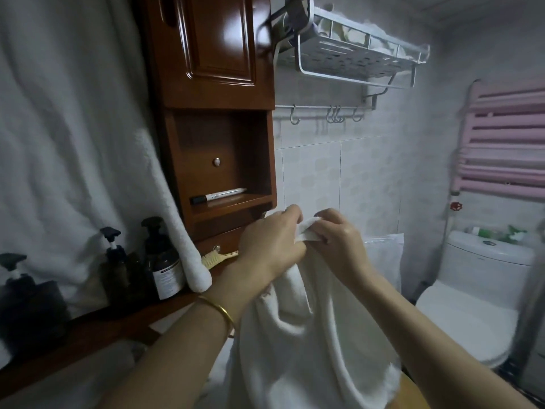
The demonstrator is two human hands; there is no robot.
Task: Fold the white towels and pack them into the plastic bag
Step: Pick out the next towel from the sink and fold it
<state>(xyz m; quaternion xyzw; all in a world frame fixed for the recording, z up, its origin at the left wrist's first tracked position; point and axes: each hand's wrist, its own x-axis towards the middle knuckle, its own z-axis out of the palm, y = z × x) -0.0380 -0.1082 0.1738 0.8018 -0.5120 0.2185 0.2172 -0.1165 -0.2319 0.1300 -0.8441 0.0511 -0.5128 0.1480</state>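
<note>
Pinching towel (309, 335) top edge w/ L hand (269, 240) & R hand (339, 240) close together; w/ rest hanging loose, risk of crooked fold or a drop

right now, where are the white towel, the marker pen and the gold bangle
white towel (309, 349): head view, on the hanging middle of the cloth
marker pen (219, 195): head view, middle of its barrel
gold bangle (221, 312): head view, band on the left wrist

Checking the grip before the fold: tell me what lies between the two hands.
A bunched edge of the white towel, pinched by the left hand and the right hand, seen in the head view.
</note>
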